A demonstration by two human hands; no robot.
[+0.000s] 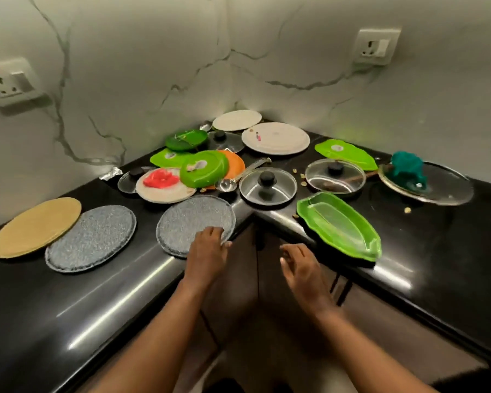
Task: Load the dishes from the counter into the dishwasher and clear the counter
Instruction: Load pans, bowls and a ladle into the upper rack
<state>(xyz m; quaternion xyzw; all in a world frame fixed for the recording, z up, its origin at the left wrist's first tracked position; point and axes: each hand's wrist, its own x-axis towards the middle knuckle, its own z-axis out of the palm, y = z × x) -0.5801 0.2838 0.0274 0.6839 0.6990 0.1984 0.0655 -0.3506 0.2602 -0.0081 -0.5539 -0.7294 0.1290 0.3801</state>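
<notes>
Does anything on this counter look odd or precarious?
Yes. The green tray juts over the counter edge near the right hand. Crumbs lie scattered between the lids.

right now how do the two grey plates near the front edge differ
The right grey plate hangs partly over the counter edge, under the left hand; the left grey plate lies fully on the counter, untouched. The left one overlaps the tan plate; the right one lies apart from both. Both are round, speckled grey and empty.
</notes>
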